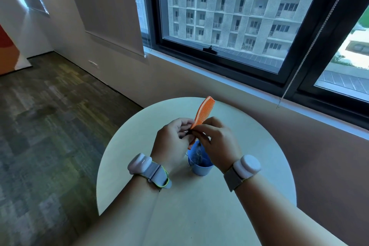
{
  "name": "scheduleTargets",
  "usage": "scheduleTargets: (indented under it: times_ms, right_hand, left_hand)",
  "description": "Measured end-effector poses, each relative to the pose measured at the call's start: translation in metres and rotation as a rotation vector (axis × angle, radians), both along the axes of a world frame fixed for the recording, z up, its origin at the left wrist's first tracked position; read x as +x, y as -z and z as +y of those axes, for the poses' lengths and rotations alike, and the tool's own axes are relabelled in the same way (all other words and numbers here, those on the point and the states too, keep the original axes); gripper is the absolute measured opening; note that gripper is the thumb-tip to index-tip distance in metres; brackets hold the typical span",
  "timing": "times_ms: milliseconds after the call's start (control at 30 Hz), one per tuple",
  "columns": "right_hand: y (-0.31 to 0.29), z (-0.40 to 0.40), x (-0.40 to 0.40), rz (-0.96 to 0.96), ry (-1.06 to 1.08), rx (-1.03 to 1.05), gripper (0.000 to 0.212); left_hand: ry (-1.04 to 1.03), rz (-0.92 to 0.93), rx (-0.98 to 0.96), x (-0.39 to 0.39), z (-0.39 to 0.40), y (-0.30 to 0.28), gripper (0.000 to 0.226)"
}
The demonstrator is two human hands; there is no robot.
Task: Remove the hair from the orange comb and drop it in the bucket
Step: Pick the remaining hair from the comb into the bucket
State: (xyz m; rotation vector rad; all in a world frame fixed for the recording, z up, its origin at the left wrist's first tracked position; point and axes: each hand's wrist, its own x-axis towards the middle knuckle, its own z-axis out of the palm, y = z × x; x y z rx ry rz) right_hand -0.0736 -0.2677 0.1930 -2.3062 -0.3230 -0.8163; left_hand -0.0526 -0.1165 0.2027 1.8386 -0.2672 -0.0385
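Observation:
The orange comb (pixel 204 112) is held tilted above the small blue bucket (pixel 201 170) on the round table (pixel 249 146). My right hand (pixel 216 144) grips the comb around its middle, so its lower part is mostly hidden. My left hand (pixel 173 142) is right beside the comb and pinches a dark tuft of hair (pixel 187 133) at the comb's teeth. A clump of hair (pixel 199 156) lies inside the bucket, directly under both hands.
The pale round table stands close to a wall under a large window (pixel 229 16). A blind cord (pixel 295 78) hangs at the right. Carpeted floor (pixel 50 116) lies to the left of the table. Both wrists wear white bands.

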Motion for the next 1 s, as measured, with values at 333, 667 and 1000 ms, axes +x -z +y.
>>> scheduleTargets:
  times_ms: [333,667,1000]
  right_hand:
    - [-0.003,-0.004,0.006,0.134,-0.002,0.067,0.019]
    - [-0.001,-0.004,-0.001,0.209,-0.006,0.256,0.019]
    - [0.002,0.0,0.0,0.154,0.116,0.146,0.011]
  left_hand:
    - [-0.06,-0.008,0.088,-0.008,-0.006,-0.001,0.027]
    - [-0.153,-0.039,0.136,-0.009,-0.003,-0.014,0.01]
    - [-0.127,-0.17,0.223,-0.019,-0.005,-0.014,0.02]
